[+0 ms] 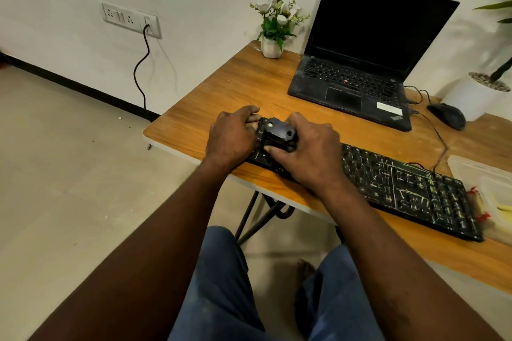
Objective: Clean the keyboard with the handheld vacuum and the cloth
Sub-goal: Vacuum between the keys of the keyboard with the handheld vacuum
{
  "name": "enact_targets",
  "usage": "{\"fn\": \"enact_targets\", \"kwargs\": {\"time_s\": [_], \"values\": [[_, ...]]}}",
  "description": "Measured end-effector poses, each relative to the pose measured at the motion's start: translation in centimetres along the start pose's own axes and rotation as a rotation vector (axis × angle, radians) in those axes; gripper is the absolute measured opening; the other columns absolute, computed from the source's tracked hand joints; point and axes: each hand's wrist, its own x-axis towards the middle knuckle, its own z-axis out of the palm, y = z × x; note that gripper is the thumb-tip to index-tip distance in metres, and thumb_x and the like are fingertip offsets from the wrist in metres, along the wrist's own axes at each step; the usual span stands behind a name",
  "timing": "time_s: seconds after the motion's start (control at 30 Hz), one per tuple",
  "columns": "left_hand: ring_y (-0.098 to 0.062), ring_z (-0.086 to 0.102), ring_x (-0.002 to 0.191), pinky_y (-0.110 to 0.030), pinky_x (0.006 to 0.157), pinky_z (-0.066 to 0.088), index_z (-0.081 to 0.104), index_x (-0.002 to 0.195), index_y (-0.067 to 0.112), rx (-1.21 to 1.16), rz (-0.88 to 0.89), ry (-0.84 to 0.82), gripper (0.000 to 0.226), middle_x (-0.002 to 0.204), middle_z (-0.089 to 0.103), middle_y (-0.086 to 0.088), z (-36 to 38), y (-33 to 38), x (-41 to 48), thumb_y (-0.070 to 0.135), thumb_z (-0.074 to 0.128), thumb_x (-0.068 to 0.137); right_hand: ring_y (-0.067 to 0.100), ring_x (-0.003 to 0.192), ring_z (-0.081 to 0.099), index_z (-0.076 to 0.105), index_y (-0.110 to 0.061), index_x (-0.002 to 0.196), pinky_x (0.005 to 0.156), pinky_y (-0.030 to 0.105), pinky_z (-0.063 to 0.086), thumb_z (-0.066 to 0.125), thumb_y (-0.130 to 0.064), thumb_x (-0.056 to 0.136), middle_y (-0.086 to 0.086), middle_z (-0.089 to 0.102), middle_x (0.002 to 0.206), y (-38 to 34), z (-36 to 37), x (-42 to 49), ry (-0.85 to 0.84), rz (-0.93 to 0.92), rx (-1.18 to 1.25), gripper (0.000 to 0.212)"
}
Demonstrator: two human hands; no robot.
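A black keyboard (401, 185), streaked with pale dust and marks, lies slantwise along the front of the wooden table (221, 91). A small black handheld vacuum (278, 133) stands on the keyboard's left end. My right hand (304, 152) grips the vacuum from the right, fingers and thumb curled round its body. My left hand (232, 135) rests on the keyboard's left edge, fingers bent over its far corner and holding it steady. No cloth is in view.
An open black laptop (360, 63) stands at the back, with a wired black mouse (447, 116) to its right. A small flower pot (273, 46) and a big white planter (473, 97) stand at the table's back. A clear plastic container (487, 191) lies at the keyboard's right end.
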Motion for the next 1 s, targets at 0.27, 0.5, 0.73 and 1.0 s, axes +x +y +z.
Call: {"fn": "enact_targets", "kwargs": {"time_s": [0.27, 0.5, 0.73, 1.0], "values": [[-0.011, 0.065, 0.11, -0.041, 0.09, 0.059, 0.068, 0.128, 0.035, -0.04, -0.012, 0.023, 0.039, 0.106, 0.073, 0.022, 0.1, -0.6, 0.1, 0.031, 0.056, 0.091, 0.018, 0.074, 0.058, 0.05, -0.032, 0.097, 0.079, 0.049, 0.053, 0.087, -0.045, 0.077, -0.008, 0.06, 0.081, 0.7, -0.9, -0.2, -0.091, 0.023, 0.034, 0.044], [-0.012, 0.063, 0.112, -0.043, 0.09, 0.058, 0.065, 0.126, 0.042, -0.015, -0.015, 0.052, 0.039, 0.108, 0.073, 0.018, 0.5, -0.6, -0.1, 0.044, 0.052, 0.09, 0.026, 0.074, 0.062, 0.054, -0.028, 0.098, 0.076, 0.05, 0.054, 0.088, -0.045, 0.075, -0.001, 0.064, 0.083, 5.6, -6.8, -4.1, -0.114, 0.167, -0.095, 0.045], [-0.016, 0.058, 0.117, -0.043, 0.092, 0.056, 0.068, 0.129, 0.036, -0.023, -0.014, 0.107, 0.036, 0.111, 0.073, 0.007, 0.2, 0.1, -1.3, 0.042, 0.053, 0.096, 0.026, 0.071, 0.063, 0.06, -0.022, 0.101, 0.067, 0.039, 0.051, 0.086, -0.049, 0.074, 0.001, 0.068, 0.081, 4.8, -6.4, -5.0, -0.057, 0.146, -0.031, 0.047], [-0.026, 0.046, 0.125, -0.049, 0.098, 0.048, 0.066, 0.135, 0.032, 0.094, -0.004, 0.025, 0.043, 0.119, 0.071, -0.007, -0.3, 1.4, -2.2, 0.033, 0.045, 0.098, 0.017, 0.071, 0.054, 0.06, -0.022, 0.104, 0.083, 0.045, 0.05, 0.087, -0.046, 0.075, -0.011, 0.056, 0.08, 0.3, -1.7, -1.5, -0.075, 0.02, 0.028, 0.046]]}}
